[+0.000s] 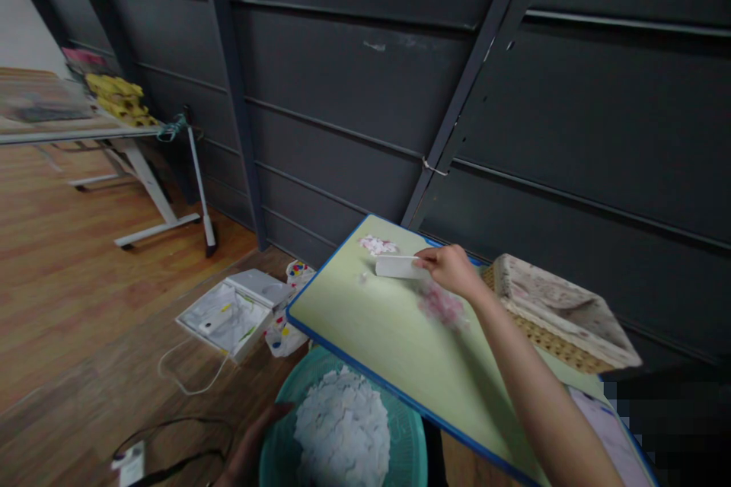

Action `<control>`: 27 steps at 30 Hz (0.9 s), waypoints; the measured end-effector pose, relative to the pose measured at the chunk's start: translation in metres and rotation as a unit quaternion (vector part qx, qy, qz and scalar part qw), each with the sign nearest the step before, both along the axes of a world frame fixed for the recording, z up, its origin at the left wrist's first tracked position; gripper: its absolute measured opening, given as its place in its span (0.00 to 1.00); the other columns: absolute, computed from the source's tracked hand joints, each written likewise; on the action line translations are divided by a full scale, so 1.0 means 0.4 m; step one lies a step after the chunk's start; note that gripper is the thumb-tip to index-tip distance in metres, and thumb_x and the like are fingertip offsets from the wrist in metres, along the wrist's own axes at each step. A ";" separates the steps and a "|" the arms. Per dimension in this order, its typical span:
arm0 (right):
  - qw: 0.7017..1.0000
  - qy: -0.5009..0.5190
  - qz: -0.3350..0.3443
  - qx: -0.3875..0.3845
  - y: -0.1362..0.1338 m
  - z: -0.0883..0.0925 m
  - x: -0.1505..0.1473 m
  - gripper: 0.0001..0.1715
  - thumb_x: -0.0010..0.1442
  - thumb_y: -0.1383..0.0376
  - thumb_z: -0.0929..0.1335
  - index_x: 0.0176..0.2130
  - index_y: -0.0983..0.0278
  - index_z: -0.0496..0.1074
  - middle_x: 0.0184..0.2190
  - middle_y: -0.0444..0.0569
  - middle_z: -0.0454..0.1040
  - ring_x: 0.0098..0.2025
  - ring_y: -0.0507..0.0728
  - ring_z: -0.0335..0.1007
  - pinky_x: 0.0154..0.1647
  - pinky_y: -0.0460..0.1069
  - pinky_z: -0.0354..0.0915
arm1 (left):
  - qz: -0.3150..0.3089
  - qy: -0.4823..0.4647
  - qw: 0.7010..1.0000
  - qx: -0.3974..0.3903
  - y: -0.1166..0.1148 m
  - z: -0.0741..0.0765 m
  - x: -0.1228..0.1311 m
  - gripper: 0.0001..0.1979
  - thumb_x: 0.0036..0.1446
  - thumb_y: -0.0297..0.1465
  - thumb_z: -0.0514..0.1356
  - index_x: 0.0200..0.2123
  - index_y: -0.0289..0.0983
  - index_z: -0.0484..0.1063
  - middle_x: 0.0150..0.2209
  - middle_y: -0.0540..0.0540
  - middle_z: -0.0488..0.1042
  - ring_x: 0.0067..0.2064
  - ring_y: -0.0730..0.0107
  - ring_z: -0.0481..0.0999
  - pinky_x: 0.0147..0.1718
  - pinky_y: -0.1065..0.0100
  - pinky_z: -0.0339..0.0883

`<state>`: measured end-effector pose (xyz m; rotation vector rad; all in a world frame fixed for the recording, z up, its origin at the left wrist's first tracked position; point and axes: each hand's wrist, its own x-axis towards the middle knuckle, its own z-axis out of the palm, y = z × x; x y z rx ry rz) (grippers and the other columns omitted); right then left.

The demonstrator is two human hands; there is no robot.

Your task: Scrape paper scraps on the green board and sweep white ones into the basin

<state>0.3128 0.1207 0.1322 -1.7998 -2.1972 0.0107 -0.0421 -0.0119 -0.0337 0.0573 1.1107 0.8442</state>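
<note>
- I see the right hand over the tabletop, with its fingers pinched on one end of a flat white card.
- The white card points toward the tabletop's left edge, nearer the far edge than the near one.
- Just past the card, close to the far left corner, I see a small heap of white bits.
- On the near side of the right hand, there is a loose patch of pink bits, blurry, between the far and near edges.
- The left hand is low and dark, at the left rim of a green plastic basket; it seems to touch the rim, but I can't tell if it grips.
- The green basket is up against the tabletop's near edge, by the left part, and a big pile of white scraps sits in it.
- I see a woven basket with a flowery cloth lining along the far edge, to the right of the right hand.
- On the floor, past the left edge, there is an open white box.
</note>
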 end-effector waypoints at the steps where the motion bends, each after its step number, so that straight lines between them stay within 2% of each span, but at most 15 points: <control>1: 1.000 0.002 -0.003 0.005 0.000 -0.001 -0.007 0.14 0.59 0.65 0.63 0.35 0.63 0.79 0.32 0.50 0.80 0.32 0.55 0.74 0.32 0.45 0.57 | -0.012 0.011 1.000 -0.010 0.001 0.013 0.004 0.11 0.30 0.29 0.72 0.23 0.35 0.78 0.27 0.46 0.81 0.43 0.50 0.77 0.42 0.63 0.70; 3: 1.000 0.008 0.000 0.007 0.005 -0.008 -0.024 0.14 0.59 0.65 0.63 0.35 0.63 0.79 0.31 0.50 0.80 0.31 0.54 0.73 0.31 0.45 0.57 | -0.002 0.024 1.000 -0.004 0.000 0.034 0.009 0.13 0.22 0.31 0.73 0.18 0.38 0.76 0.25 0.45 0.80 0.49 0.41 0.73 0.49 0.58 0.66; 5: 1.000 0.016 0.008 0.005 0.013 -0.018 -0.038 0.14 0.59 0.66 0.63 0.34 0.63 0.79 0.30 0.49 0.80 0.30 0.53 0.72 0.31 0.45 0.56 | 0.013 0.030 0.999 0.011 -0.004 0.034 0.008 0.16 0.17 0.31 0.74 0.17 0.39 0.76 0.27 0.44 0.81 0.53 0.36 0.69 0.53 0.54 0.62; 7: 1.000 0.020 0.014 0.004 0.019 -0.026 -0.046 0.14 0.59 0.66 0.64 0.34 0.64 0.79 0.29 0.49 0.80 0.29 0.53 0.71 0.31 0.45 0.56 | 0.007 0.023 0.999 0.027 -0.007 0.015 0.002 0.15 0.22 0.32 0.73 0.22 0.39 0.78 0.31 0.43 0.82 0.56 0.37 0.66 0.55 0.53 0.60; 9: 1.000 0.022 0.018 0.006 0.022 -0.031 -0.050 0.13 0.59 0.66 0.64 0.34 0.64 0.79 0.29 0.50 0.79 0.29 0.53 0.70 0.31 0.45 0.55 | -0.005 0.027 0.999 0.016 -0.008 -0.005 -0.003 0.12 0.30 0.32 0.71 0.24 0.38 0.78 0.31 0.43 0.82 0.59 0.41 0.64 0.56 0.55 0.59; 11: 0.999 0.026 0.020 0.008 0.022 -0.034 -0.051 0.13 0.59 0.66 0.64 0.33 0.64 0.78 0.29 0.50 0.79 0.28 0.53 0.69 0.31 0.45 0.55 | -0.007 0.035 0.999 0.008 -0.005 -0.009 -0.002 0.09 0.33 0.31 0.70 0.23 0.37 0.78 0.30 0.43 0.81 0.60 0.43 0.63 0.58 0.57 0.57; 14: 0.999 0.032 0.023 0.011 0.021 -0.035 -0.052 0.14 0.59 0.65 0.63 0.33 0.65 0.78 0.28 0.50 0.79 0.28 0.52 0.69 0.30 0.45 0.54 | -0.010 0.021 1.000 0.007 0.003 0.022 0.011 0.05 0.38 0.30 0.68 0.22 0.36 0.78 0.27 0.44 0.81 0.54 0.44 0.70 0.56 0.56 0.58; 16: 0.999 0.027 0.027 0.010 0.021 -0.035 -0.054 0.14 0.59 0.65 0.63 0.32 0.65 0.78 0.27 0.50 0.78 0.27 0.52 0.68 0.30 0.45 0.53 | -0.011 0.002 1.000 -0.011 0.006 0.048 0.019 0.04 0.41 0.30 0.67 0.19 0.37 0.76 0.24 0.46 0.79 0.43 0.49 0.77 0.54 0.57 0.61; 19: 0.999 0.008 0.039 0.000 0.016 -0.031 -0.056 0.15 0.59 0.66 0.63 0.30 0.65 0.77 0.26 0.50 0.78 0.26 0.52 0.68 0.30 0.45 0.53 | -0.007 -0.020 0.999 -0.037 0.007 0.064 0.022 0.07 0.44 0.30 0.66 0.17 0.38 0.74 0.21 0.49 0.79 0.30 0.59 0.78 0.49 0.62 0.65; 22: 0.999 -0.023 0.049 -0.010 0.004 -0.020 -0.052 0.15 0.59 0.67 0.62 0.30 0.65 0.77 0.26 0.51 0.78 0.26 0.52 0.68 0.30 0.45 0.52 | -0.028 -0.022 0.999 -0.034 0.005 0.054 0.017 0.04 0.46 0.29 0.64 0.24 0.34 0.77 0.24 0.46 0.80 0.33 0.57 0.79 0.46 0.62 0.66; 24: 0.998 -0.044 0.050 -0.015 -0.008 -0.009 -0.048 0.15 0.59 0.67 0.62 0.29 0.65 0.77 0.26 0.52 0.78 0.26 0.53 0.69 0.29 0.46 0.52 | -0.047 -0.013 0.999 -0.013 0.004 0.048 0.013 0.06 0.44 0.30 0.65 0.27 0.33 0.78 0.26 0.44 0.80 0.38 0.54 0.79 0.45 0.61 0.67; 27: 0.996 -0.069 0.041 -0.025 -0.034 0.007 -0.039 0.15 0.58 0.68 0.61 0.28 0.65 0.76 0.26 0.52 0.78 0.28 0.54 0.70 0.29 0.46 0.52 | -0.062 -0.002 0.998 -0.004 0.003 0.048 0.010 0.06 0.40 0.32 0.67 0.24 0.36 0.77 0.25 0.45 0.80 0.35 0.54 0.79 0.41 0.61 0.68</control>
